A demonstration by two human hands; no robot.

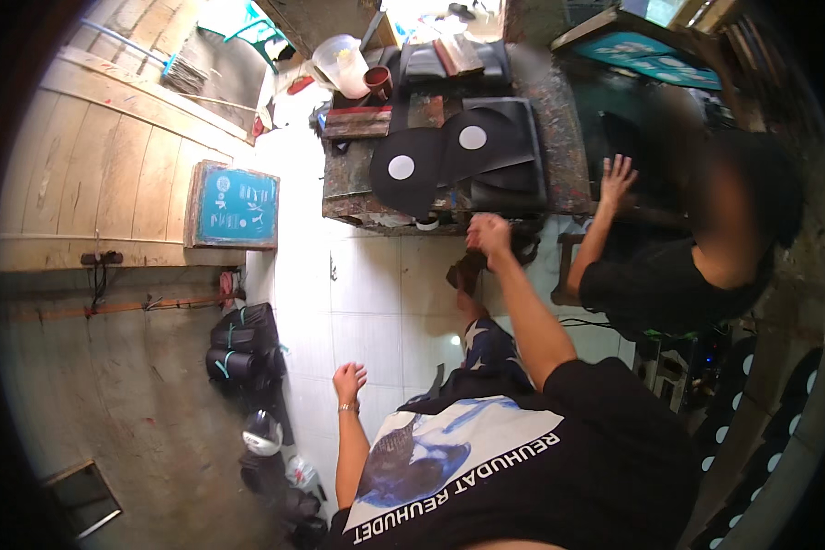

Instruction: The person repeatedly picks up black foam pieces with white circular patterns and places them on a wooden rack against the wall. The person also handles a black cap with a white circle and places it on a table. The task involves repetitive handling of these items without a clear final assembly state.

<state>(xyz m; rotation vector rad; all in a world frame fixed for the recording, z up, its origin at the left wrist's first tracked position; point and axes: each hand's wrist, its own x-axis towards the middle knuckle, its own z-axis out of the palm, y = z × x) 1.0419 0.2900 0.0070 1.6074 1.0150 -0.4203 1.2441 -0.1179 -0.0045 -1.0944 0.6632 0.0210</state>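
Observation:
My left hand (348,382) hangs at my left side above the white tiles, fingers loosely bent, holding nothing. My right hand (490,236) is reached forward to the near edge of the worktable (564,156), its fingers curled in; whether anything is inside them is hidden. Just beyond it, on the table, lie two dark flat pieces, a left one (417,183) and a right one (486,151), each with a white round spot. A black sheet (513,188) lies under the right piece. A small round item (427,223) sits at the table's front edge, left of my right hand.
A co-worker's spread hand (617,179) is over the table's right side. A whitish bucket (341,66) and brown cup (379,82) stand at the back left. A blue framed screen (236,206) leans left; black bundles (243,344) lie on the floor. Spotted dark pieces (724,403) line the right.

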